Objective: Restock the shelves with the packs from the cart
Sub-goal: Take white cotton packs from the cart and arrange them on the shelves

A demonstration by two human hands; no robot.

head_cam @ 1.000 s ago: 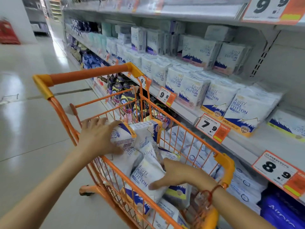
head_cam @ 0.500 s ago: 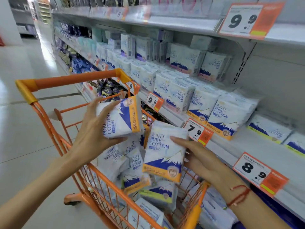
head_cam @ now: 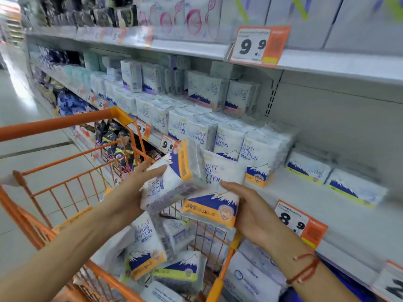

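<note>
Shelf [head_cam: 340, 199] ahead; each hand w/ 1 pack above cart [head_cam: 65, 120].

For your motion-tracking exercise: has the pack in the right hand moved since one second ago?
Yes. The pack in the right hand rose out of the cart toward the shelf.

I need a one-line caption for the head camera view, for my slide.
Left hand and right hand each lift a cotton pack above the orange cart.

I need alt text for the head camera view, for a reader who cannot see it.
A left hand and a right hand each hold a white cotton pack above an orange cart that holds more packs. Beside it, a shelf carries rows of matching packs and orange price tags.
</note>
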